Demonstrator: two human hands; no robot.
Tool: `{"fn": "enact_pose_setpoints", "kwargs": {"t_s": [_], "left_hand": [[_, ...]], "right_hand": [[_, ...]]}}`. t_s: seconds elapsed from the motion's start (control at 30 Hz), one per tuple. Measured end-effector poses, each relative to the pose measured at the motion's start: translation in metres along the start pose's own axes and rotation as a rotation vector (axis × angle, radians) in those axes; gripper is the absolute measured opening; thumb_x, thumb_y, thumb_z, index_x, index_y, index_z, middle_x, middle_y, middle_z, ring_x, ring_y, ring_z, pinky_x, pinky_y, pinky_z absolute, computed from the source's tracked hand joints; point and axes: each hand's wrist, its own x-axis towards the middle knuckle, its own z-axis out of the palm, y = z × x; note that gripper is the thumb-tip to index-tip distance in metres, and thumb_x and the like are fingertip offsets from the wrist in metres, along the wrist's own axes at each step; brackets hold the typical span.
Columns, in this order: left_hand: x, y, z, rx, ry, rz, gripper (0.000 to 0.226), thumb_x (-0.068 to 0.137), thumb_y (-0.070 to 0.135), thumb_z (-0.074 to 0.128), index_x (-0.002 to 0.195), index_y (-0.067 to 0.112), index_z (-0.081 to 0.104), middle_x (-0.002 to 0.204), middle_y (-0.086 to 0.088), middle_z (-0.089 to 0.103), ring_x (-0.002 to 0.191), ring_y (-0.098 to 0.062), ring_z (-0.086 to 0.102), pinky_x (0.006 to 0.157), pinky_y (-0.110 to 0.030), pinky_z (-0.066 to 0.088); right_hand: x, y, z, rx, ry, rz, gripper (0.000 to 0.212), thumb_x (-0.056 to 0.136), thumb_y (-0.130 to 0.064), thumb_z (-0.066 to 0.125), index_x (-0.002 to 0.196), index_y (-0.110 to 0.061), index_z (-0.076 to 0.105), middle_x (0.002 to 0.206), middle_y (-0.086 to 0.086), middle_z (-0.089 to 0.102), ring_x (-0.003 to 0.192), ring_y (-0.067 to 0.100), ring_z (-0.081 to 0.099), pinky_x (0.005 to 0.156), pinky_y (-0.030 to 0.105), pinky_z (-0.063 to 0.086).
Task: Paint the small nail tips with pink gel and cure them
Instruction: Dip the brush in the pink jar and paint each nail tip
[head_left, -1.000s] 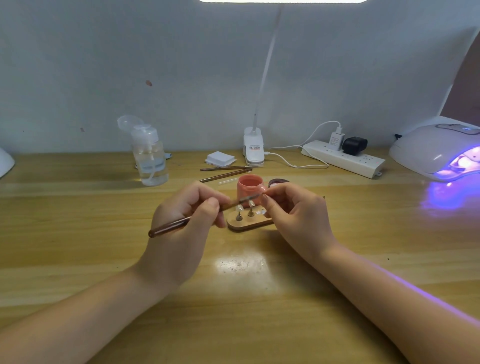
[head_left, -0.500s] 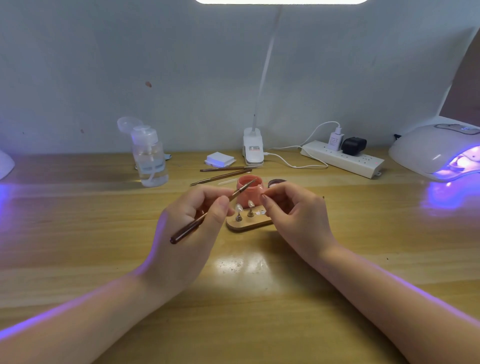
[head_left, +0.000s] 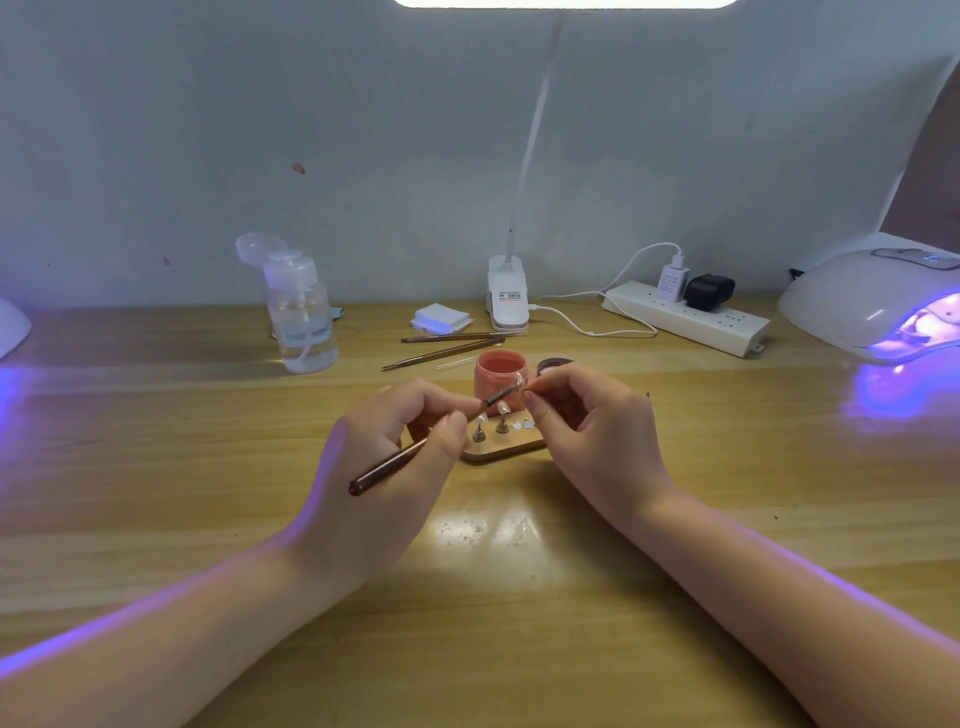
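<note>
Here the landmark is the open pink gel jar (head_left: 500, 378), mid-desk. Far right of it, the curing lamp (head_left: 878, 304) glows violet, ready. Just in front of the jar sits the wooden stand (head_left: 506, 451) with nail tips on pegs. Left hand (head_left: 387, 462) pinches the brush (head_left: 415, 453), bristles up by the jar's front. Right hand (head_left: 597, 441) pinches one clear nail tip (head_left: 518, 383) against the bristles. Judgement: brace both wrists on the desk, stroke thin, keep gel off fingertips.

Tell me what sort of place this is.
Likely a home nail-art desk: a lit UV curing lamp, an open jar of pink gel, and small nail tips on a wooden stand.
</note>
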Motion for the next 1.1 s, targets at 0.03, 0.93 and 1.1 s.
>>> {"fn": "enact_pose_setpoints", "kwargs": {"t_s": [0.03, 0.93, 1.1], "left_hand": [[-0.0005, 0.0001, -0.0006, -0.008, -0.007, 0.006, 0.013, 0.083, 0.027, 0.057, 0.085, 0.022, 0.069, 0.071, 0.012, 0.067, 0.070, 0.000, 0.059, 0.064, -0.007, 0.038], [0.0019, 0.0017, -0.0034, -0.028, 0.047, -0.022, 0.016, 0.085, 0.029, 0.056, 0.090, 0.024, 0.071, 0.074, 0.010, 0.070, 0.070, -0.002, 0.060, 0.060, -0.006, 0.038], [0.0035, -0.0008, -0.0010, -0.095, 0.042, -0.081, 0.019, 0.086, 0.024, 0.052, 0.090, 0.021, 0.070, 0.074, 0.006, 0.071, 0.070, -0.002, 0.062, 0.063, -0.009, 0.043]], "right_hand": [[0.0002, 0.0003, -0.0002, -0.001, 0.002, 0.000, 0.004, 0.084, -0.008, 0.072, 0.087, -0.009, 0.071, 0.075, 0.001, 0.068, 0.067, 0.015, 0.061, 0.063, 0.035, 0.051], [0.0003, 0.0022, 0.0016, -0.040, 0.028, -0.055, 0.003, 0.084, -0.008, 0.071, 0.085, -0.010, 0.070, 0.071, -0.005, 0.065, 0.063, 0.014, 0.058, 0.060, 0.030, 0.049], [-0.0001, 0.0013, 0.0008, -0.012, 0.008, -0.039, 0.002, 0.085, -0.009, 0.070, 0.086, -0.008, 0.071, 0.071, -0.002, 0.066, 0.065, 0.017, 0.060, 0.062, 0.038, 0.051]]}}
